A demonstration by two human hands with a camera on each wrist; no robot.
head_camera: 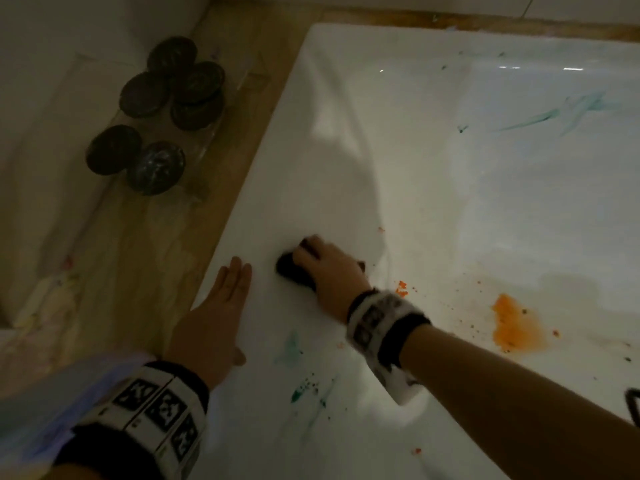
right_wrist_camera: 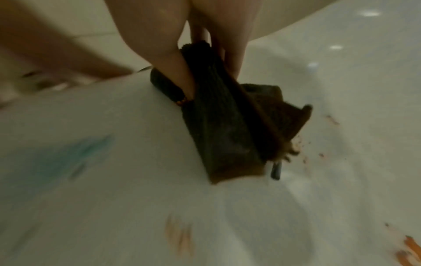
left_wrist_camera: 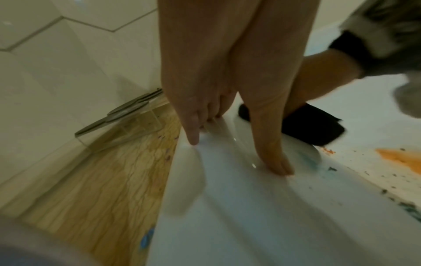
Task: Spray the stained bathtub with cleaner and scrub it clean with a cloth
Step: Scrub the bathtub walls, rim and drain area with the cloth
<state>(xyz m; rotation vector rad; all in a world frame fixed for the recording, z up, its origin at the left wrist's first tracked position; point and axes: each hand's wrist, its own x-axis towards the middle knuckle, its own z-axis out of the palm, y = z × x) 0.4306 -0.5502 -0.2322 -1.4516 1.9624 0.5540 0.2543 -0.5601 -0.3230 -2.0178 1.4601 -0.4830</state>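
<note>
Gripping a dark folded cloth (head_camera: 294, 268), the right hand (head_camera: 329, 268) presses it onto the white bathtub (head_camera: 450, 202) wall, left of an orange stain (head_camera: 512, 323). Near-left, the left hand (head_camera: 214, 317) lies flat, fingers straight, on the rim. Dark round stones (head_camera: 156, 112) sit far left.

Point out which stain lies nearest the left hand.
The faint teal smear beside the left hand's thumb; the orange patch and far teal streaks lie well off.
</note>
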